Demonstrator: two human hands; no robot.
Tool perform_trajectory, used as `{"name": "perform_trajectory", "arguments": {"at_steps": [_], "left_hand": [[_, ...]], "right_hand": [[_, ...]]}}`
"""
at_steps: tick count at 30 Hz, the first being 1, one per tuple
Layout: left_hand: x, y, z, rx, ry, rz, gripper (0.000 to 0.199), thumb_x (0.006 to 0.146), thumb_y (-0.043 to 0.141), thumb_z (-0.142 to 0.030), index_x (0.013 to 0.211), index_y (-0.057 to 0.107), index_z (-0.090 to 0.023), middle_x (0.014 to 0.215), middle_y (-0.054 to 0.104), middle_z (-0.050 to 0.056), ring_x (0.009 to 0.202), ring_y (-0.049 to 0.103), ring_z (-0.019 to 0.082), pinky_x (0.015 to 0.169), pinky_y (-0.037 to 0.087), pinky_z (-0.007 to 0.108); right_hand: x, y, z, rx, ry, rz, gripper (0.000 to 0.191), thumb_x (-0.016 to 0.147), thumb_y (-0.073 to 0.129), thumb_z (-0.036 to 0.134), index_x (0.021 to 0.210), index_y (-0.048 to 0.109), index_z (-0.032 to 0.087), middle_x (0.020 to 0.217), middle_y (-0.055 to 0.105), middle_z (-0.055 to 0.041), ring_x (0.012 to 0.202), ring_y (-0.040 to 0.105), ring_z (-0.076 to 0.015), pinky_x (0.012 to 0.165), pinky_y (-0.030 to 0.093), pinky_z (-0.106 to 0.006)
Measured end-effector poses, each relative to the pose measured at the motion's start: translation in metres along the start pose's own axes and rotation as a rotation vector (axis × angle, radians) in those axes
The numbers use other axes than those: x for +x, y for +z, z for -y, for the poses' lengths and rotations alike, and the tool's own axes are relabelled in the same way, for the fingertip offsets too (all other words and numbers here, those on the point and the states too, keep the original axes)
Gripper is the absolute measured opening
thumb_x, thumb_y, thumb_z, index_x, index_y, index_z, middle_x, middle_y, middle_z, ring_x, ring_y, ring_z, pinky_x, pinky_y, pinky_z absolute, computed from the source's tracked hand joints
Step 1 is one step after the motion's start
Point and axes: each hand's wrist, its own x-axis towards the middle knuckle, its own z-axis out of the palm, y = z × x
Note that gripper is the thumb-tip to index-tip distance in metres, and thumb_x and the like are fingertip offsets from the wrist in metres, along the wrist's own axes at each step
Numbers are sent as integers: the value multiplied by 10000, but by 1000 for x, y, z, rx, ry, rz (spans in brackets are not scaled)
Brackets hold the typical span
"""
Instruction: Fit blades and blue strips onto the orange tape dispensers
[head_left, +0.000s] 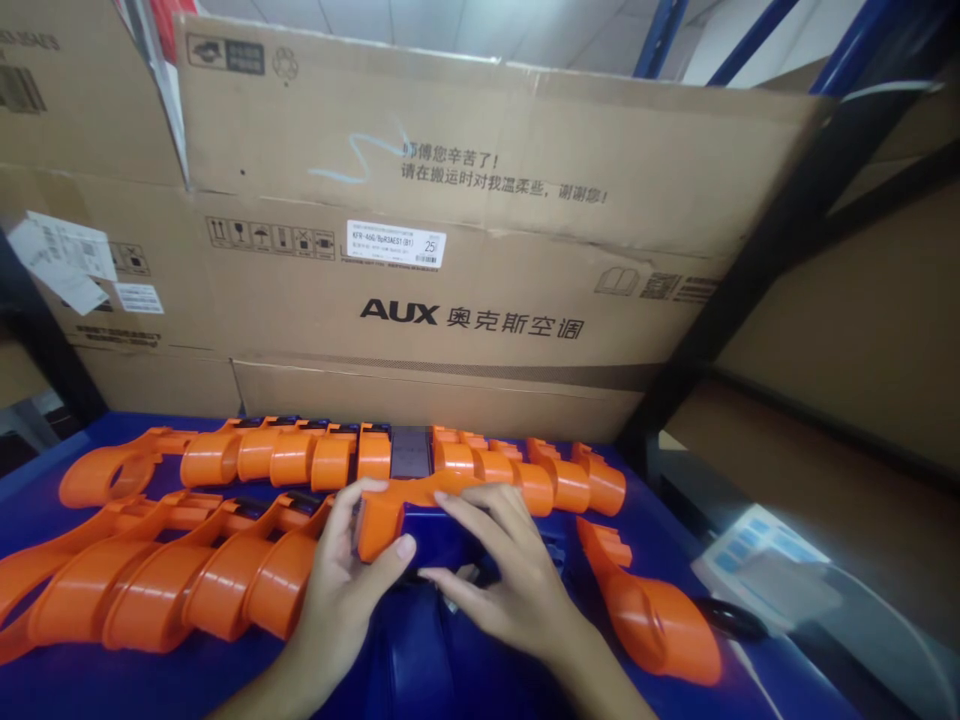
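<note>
Near the front middle, both hands are at an orange plastic part (pixel 381 522) with a flat arm on top. My left hand (pixel 349 560) is closed around its left end, thumb on the near face. The fingers of my right hand (pixel 506 565) bend over the top of its right side, while the thumb sits lower, near a small metallic piece that is too blurred to name. Directly under the part's arm is a dark blue block (pixel 439 537). Similar orange parts with rounded bands (pixel 217 590) stand in a row on the left, some with black pieces on top.
More orange parts (pixel 532 487) line the back of the blue surface (pixel 667 535), split by a dark grey block (pixel 410 453). One orange part (pixel 664 625) lies at right, beside a black oval thing (pixel 731 618) and a white box (pixel 765 560). Large cardboard panels (pixel 465 260) close off the back.
</note>
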Motion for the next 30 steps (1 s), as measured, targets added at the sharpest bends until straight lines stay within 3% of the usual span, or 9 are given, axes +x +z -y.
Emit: {"name": "perform_trajectory", "arguments": {"at_steps": [12,20,24,28,30], "left_hand": [[-1,-2,1,-47,-30,-6,521,800,827,-281,1233,540,-327,1273,683,6,1126,671,236,982,516,342],[3,-7,4,-14,-22,-8,491,803,821,-267,1213,555,-318,1256,679,11,1141,651,233,1043,479,369],[3,-4,4,-20,-22,-14,575,789,832,-289,1293,556,-329,1323,665,31,1203,637,255,1054,477,361],[-8,-2,-7,-62,30,167,858,844,772,-354,1568,311,-371,1479,582,112,1308,585,345,1069,483,469],[-13,-5,-14,102,114,299,903,852,761,-321,1605,265,-370,1542,522,132,1380,513,389,1125,419,557]], "right_hand": [[1,-2,3,-3,-4,-8,667,838,809,359,1444,535,307,1155,680,-113,1033,666,-312,914,544,-515],[-1,-2,2,-14,-9,-6,712,839,809,359,1483,508,306,1147,680,-120,1030,670,-316,907,547,-521],[0,-2,4,20,13,-17,710,822,822,362,1467,530,310,1175,693,-120,1060,673,-323,937,546,-529],[4,-3,7,192,224,-138,597,819,813,409,1363,610,270,1217,709,-119,1114,674,-336,986,543,-502],[5,-2,5,359,376,-211,452,896,716,468,1281,650,242,1192,734,-104,1098,694,-315,976,561,-463]]}}
